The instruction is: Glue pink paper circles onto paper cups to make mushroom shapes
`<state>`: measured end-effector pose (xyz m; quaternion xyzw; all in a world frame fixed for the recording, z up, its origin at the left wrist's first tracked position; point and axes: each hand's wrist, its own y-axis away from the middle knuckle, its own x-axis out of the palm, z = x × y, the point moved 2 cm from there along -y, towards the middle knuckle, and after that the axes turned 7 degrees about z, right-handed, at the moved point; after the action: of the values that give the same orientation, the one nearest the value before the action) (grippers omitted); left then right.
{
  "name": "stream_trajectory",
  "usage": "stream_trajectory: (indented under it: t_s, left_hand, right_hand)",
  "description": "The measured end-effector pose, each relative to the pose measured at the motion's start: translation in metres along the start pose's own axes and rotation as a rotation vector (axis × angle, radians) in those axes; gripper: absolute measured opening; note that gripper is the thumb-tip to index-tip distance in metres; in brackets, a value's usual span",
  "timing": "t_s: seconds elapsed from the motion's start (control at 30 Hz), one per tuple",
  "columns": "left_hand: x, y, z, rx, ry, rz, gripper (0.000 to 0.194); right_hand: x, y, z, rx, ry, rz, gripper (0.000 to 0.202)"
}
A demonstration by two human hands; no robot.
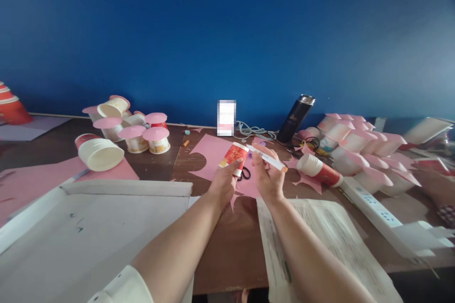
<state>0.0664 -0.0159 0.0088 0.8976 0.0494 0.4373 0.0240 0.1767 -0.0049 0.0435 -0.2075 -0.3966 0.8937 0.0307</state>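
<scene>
Because the red-and-white cup (234, 152) looks like thin paper, it should be light, springy and easily dented. It sits tilted above the pink sheet (208, 149), in the grip of the left hand (227, 177), thumb pressed on its printed wall. A gentle hold near the rim or base would likely be safest, since squeezing mid-wall could buckle it. Over the pink sheet's right part, the right hand's (269, 177) grip is closed around a slim white stick (267, 157), orange-ended, probably stiff and smooth.
</scene>
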Motion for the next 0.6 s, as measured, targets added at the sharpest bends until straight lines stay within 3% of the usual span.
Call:
stream_trajectory:
  t_s: [0.6]
  left_hand:
    - [-0.002,-0.001,0.001,0.084,-0.095,0.118,0.034]
  right_hand:
    - [-0.005,-0.004,0.01,0.019,0.113,0.027,0.023]
